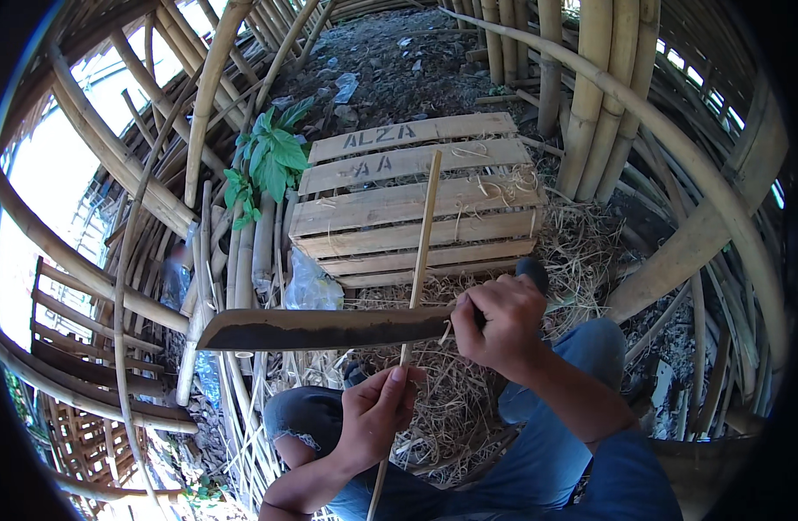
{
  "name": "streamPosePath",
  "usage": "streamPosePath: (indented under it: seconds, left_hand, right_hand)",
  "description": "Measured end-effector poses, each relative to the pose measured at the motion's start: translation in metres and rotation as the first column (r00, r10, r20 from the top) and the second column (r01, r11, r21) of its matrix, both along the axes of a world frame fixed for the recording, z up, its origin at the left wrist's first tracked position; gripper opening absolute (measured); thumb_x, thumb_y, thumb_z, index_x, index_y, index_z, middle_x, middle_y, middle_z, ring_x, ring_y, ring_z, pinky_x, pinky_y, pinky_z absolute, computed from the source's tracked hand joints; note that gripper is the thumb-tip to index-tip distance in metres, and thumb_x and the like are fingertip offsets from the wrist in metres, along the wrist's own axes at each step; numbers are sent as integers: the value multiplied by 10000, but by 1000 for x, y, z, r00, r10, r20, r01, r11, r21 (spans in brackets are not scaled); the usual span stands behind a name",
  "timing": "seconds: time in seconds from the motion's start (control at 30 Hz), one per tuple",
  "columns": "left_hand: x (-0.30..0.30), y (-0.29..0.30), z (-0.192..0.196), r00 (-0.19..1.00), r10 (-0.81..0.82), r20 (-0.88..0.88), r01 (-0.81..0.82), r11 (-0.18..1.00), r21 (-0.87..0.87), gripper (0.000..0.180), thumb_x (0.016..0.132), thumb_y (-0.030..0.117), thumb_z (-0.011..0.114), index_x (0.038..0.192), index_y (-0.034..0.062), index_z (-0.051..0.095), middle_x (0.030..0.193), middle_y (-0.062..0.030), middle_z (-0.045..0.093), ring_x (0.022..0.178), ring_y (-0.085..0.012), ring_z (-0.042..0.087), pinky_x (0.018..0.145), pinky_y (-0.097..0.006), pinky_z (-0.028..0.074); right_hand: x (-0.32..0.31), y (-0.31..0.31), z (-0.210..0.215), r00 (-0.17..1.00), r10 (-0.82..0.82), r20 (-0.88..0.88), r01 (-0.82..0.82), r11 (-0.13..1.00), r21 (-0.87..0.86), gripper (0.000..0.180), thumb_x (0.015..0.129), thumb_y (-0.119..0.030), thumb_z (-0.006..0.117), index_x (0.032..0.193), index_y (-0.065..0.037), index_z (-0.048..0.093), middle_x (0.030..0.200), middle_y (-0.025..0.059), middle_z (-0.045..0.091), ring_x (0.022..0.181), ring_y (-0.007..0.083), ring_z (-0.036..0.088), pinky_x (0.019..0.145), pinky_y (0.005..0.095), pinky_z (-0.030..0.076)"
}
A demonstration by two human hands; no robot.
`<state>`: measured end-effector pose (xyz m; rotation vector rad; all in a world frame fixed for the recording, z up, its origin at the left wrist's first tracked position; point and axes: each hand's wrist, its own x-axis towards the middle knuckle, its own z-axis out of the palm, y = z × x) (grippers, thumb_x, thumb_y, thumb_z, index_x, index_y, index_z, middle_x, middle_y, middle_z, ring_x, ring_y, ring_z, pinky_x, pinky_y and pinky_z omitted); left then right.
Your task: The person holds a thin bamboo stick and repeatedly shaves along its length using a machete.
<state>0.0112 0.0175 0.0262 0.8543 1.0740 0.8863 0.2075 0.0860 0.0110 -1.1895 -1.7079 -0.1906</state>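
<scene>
My left hand (380, 415) is closed around a thin bamboo strip (425, 234), thumb pressed along it. The strip stands steeply tilted, its top end reaching over the crate and its lower end passing down between my legs. My right hand (500, 323) grips the handle of a machete (321, 330); the fist hides most of that handle. The broad blade points left, lies roughly level and crosses the strip just above my left hand. A small curled shaving (446, 331) shows beside the blade near my right fist.
A slatted wooden crate (364, 208) stands just ahead, with shavings (590, 260) heaped around it. Bamboo poles (598, 95) rise at the right, and a long curved pole (676, 130) arches there. Left are a leafy plant (273, 156), a clear plastic bag (312, 282) and stacked bamboo.
</scene>
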Motion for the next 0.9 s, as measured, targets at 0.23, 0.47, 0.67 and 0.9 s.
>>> streamPosePath:
  seconds: [0.23, 0.47, 0.67, 0.9]
  left_hand:
    - [1, -3, 2, 1000, 11, -2, -11, 1000, -4, 304, 1002, 213, 463, 1010, -54, 609, 646, -11, 462, 462, -56, 333, 415, -224, 270]
    - [-7, -12, 6, 1000, -28, 11, 28, 999, -17, 306, 1017, 198, 429, 1075, -48, 601, 619, 20, 453, 478, -34, 348, 428, -203, 276]
    - [-7, -12, 4, 997, -59, -51, 58, 998, -13, 314, 1016, 207, 432, 1073, -48, 606, 626, 17, 464, 482, -33, 362, 433, -198, 282]
    - [-9, -18, 5, 995, -92, -31, 90, 995, -52, 320, 1016, 214, 433, 1063, -51, 606, 628, 10, 480, 475, -37, 372, 425, -202, 288]
  right_hand:
    - [13, 14, -3, 998, -64, 29, 60, 991, 123, 166, 666, -106, 605, 535, -96, 504, 476, 36, 485, 431, 211, 473, 471, 353, 323]
    - [36, 29, -5, 980, -196, -27, 197, 965, 170, 184, 692, -109, 585, 534, -88, 494, 472, 45, 469, 430, 218, 470, 470, 352, 318]
    - [50, 35, -4, 969, -246, -10, 243, 949, 201, 202, 709, -99, 575, 526, -82, 492, 473, 54, 464, 425, 223, 469, 473, 347, 323]
    - [81, 47, -6, 880, -451, -147, 446, 892, -70, 218, 753, -166, 569, 569, -50, 577, 519, 113, 548, 510, 257, 578, 528, 378, 446]
